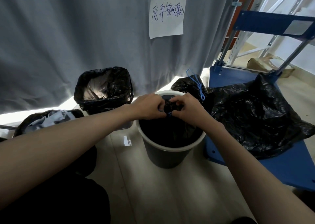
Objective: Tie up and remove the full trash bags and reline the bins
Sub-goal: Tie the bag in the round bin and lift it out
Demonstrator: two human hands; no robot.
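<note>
Two hands, left point(146, 107) and right point(188, 108), pinching one bunched black bag neck point(170, 105) above white-rimmed round bin point(172, 148).

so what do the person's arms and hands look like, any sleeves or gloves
Both forearms are bare all the way to the bottom frame edge, with no sleeves in view. The left hand and right hand wear no gloves, and no watch, bracelet or ring shows on either. Dark clothing shows below the left arm.
</note>
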